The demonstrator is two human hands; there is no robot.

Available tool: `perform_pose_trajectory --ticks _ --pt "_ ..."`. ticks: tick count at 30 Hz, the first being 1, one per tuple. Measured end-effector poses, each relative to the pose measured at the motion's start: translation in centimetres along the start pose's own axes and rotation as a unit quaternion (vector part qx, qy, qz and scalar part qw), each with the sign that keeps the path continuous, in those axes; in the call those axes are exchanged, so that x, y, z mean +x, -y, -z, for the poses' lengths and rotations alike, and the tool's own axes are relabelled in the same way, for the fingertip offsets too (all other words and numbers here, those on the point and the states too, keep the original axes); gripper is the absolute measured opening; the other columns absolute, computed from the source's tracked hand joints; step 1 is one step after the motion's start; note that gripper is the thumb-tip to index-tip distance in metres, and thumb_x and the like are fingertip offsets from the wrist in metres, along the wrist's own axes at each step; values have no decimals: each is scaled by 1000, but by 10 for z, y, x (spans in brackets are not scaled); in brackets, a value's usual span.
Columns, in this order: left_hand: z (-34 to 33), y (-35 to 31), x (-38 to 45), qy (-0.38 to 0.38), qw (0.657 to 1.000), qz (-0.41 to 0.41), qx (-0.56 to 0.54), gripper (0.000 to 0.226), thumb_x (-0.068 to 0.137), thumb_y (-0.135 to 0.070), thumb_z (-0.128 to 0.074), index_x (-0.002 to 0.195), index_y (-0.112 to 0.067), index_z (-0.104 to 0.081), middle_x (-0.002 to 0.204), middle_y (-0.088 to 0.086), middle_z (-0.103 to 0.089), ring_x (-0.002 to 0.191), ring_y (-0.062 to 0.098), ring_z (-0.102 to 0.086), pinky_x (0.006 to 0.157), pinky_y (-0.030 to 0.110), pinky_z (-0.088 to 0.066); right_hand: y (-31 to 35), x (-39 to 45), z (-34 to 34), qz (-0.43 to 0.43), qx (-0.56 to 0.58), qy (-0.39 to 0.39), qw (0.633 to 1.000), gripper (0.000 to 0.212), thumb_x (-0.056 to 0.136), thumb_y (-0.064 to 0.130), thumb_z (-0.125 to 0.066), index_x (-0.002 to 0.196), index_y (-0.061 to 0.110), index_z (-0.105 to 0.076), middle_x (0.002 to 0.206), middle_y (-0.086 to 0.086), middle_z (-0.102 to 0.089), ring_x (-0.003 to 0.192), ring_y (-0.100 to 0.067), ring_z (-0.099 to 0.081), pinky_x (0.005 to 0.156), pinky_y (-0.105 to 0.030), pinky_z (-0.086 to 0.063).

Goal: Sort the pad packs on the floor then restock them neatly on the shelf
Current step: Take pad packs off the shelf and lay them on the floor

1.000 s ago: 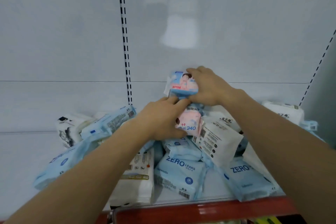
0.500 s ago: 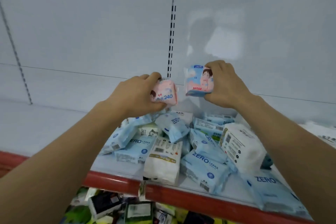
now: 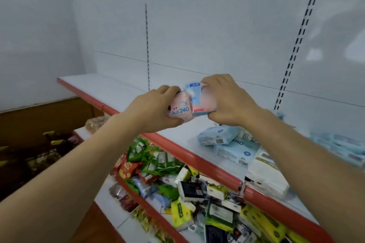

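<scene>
Gripping one small soft pack in each hand, you hold them touching above the white shelf (image 3: 110, 87) with its red front edge. Your left hand (image 3: 156, 109) curls round the pink pack (image 3: 180, 110), printed "240"; your right hand (image 3: 227, 98) curls round the blue-and-pink pack (image 3: 199, 100), marked "10". On the shelf to the right lie pale blue packs (image 3: 235, 148), one reading "ERO". The lower shelf (image 3: 110, 189) holds a jumble of green, red and yellow packets (image 3: 158, 165).
</scene>
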State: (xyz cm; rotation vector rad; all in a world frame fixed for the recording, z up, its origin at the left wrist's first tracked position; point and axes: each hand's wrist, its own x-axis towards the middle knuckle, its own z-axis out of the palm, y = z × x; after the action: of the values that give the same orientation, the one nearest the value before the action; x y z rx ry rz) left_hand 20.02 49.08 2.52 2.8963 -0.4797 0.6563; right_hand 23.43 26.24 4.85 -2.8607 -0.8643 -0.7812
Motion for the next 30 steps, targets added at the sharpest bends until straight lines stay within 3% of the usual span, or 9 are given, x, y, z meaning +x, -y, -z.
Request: perform_pose_trajectory --ticks 6,12,17,20,24,30 --pt "22 104 -65 17 996 52 68 100 70 -69 -72 147 -29 -23 135 -7 -46 113 14 -51 80 33 -54 110 71 -41 77 42 15 996 78 73 26 -74 141 19 -37 137 0 -43 130 -21 -32 89 -42 -50" --pt "34 222 -145 7 984 150 97 94 75 -67 -71 148 -32 -23 142 -7 -39 128 13 -41 84 30 -52 237 130 -97 134 90 30 986 91 73 36 -78 148 21 -29 142 -1 -39 133 -20 -28 94 -44 -49" --pt "39 309 -208 42 966 228 115 87 80 -60 -72 148 -38 -23 142 -7 -36 130 13 -33 80 27 -47 336 172 -153 194 106 63 973 100 80 44 -77 156 26 -14 148 -1 -34 137 -19 -27 98 -38 -45" --pt "33 358 -235 52 953 265 133 87 82 -58 -70 150 -37 -21 143 -7 -39 128 14 -38 78 28 -48 390 203 -192 224 117 67 965 98 78 44 -78 154 27 -17 146 -1 -36 135 -18 -30 103 -36 -41" --pt "14 426 -255 62 936 312 150 89 81 -61 -69 150 -34 -20 143 -7 -42 126 14 -42 79 30 -51 451 248 -246 258 128 79 954 97 76 48 -77 150 29 -17 142 1 -37 133 -17 -32 100 -41 -48" --pt "-23 537 -245 87 911 380 136 88 80 -66 -67 149 -34 -21 141 -9 -44 126 15 -44 83 35 -54 507 335 -333 286 164 109 938 94 79 48 -76 150 27 -17 145 0 -35 135 -19 -31 101 -38 -43"
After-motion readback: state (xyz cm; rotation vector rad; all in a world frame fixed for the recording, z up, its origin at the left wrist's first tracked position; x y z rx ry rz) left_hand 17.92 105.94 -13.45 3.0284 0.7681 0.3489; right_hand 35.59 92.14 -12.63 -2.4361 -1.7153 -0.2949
